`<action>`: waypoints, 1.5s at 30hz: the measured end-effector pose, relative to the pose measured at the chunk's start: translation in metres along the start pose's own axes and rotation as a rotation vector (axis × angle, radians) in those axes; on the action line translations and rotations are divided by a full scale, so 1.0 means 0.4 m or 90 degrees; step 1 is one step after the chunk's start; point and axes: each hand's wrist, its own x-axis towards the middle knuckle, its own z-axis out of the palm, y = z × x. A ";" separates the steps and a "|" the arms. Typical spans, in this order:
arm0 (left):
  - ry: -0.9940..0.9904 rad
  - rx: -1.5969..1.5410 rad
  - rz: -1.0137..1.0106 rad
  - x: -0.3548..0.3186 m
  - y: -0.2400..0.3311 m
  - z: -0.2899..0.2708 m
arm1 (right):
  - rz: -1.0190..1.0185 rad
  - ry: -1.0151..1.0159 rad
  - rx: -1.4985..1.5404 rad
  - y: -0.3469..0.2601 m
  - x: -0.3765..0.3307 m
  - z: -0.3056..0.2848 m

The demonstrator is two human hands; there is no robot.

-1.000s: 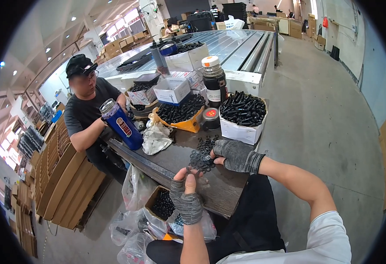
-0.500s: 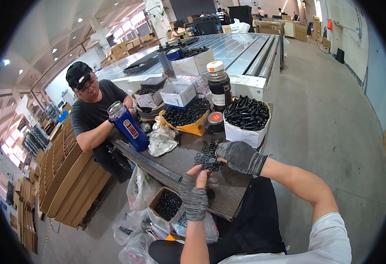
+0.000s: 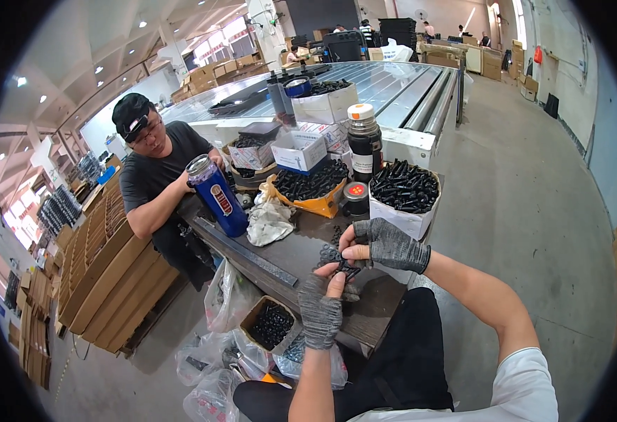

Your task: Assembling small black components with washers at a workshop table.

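Note:
My left hand point(image 3: 322, 302), in a grey fingerless glove, is closed on a small black bolt point(image 3: 349, 269) over the near part of the table. My right hand point(image 3: 387, 246), gloved the same way, pinches beside it with thumb and forefinger close to the bolt. What the right fingertips hold is too small to make out. Just past the left fingertips lies a cluster of black washers point(image 3: 328, 254), partly hidden by the hands. Beyond my right hand stands a white box of black bolts point(image 3: 403, 184).
A yellow-edged box point(image 3: 326, 205) of black parts, a small round jar point(image 3: 355, 200), a black thermos point(image 3: 365, 144), a white rag point(image 3: 270, 221) and a blue bottle point(image 3: 220, 200) stand around the table point(image 3: 379, 299). A co-worker point(image 3: 164, 155) sits at left. Below is a carton point(image 3: 289, 337).
My right hand has drawn back from the loose small parts, its thumb and forefinger now pinched near the left fingertips. The whole view has shifted slightly.

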 end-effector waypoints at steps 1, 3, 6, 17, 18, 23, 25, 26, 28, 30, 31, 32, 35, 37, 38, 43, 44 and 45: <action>-0.001 -0.014 -0.017 0.001 0.002 0.001 | -0.007 0.008 -0.002 -0.002 0.003 0.004; 0.006 -0.019 -0.021 -0.001 0.009 0.003 | 0.009 0.017 0.013 -0.003 0.005 0.015; 0.020 0.007 0.009 0.003 0.000 0.000 | -0.002 0.043 0.034 0.008 0.002 0.033; 0.054 -0.152 0.046 0.003 -0.011 0.000 | -0.289 0.211 -0.400 -0.017 0.006 -0.006; 0.062 -0.154 0.049 0.002 -0.008 -0.001 | -0.289 0.210 -0.401 -0.004 -0.005 -0.017; 0.071 -0.121 0.057 0.004 -0.033 -0.004 | -0.106 0.102 -0.561 0.083 -0.028 -0.019; 0.067 -0.118 0.058 0.001 -0.017 0.002 | -0.091 0.119 -0.587 0.097 -0.025 -0.014; 0.068 -0.116 0.058 0.000 -0.017 0.002 | -0.092 0.118 -0.585 0.097 -0.023 -0.012; 0.082 -0.108 0.057 0.000 -0.017 0.003 | -0.071 0.107 -0.577 0.087 -0.022 -0.007; 0.076 -0.107 0.058 0.000 -0.016 -0.001 | -0.071 0.111 -0.575 0.080 -0.021 -0.004; 0.069 -0.109 0.058 -0.001 -0.017 0.000 | -0.070 0.115 -0.575 0.077 -0.021 -0.004; 0.069 -0.110 0.060 0.000 -0.018 0.000 | -0.071 0.114 -0.577 0.079 -0.019 -0.009; 0.072 -0.124 0.053 0.004 -0.024 -0.001 | -0.055 0.105 -0.513 0.086 -0.013 -0.029; 0.062 -0.110 0.069 0.005 -0.029 0.006 | -0.018 0.107 -0.167 0.069 -0.022 -0.042; 0.064 -0.109 0.069 0.004 -0.024 0.005 | -0.018 0.104 -0.165 0.045 -0.025 -0.032; 0.130 -0.010 0.088 0.000 -0.025 -0.006 | 0.048 0.043 0.041 -0.024 -0.036 0.048; 0.131 -0.011 0.088 0.001 -0.024 -0.003 | 0.034 0.060 0.023 -0.014 -0.037 0.055; 0.125 -0.008 0.081 0.003 -0.022 -0.001 | 0.035 0.058 0.021 -0.005 -0.035 0.057</action>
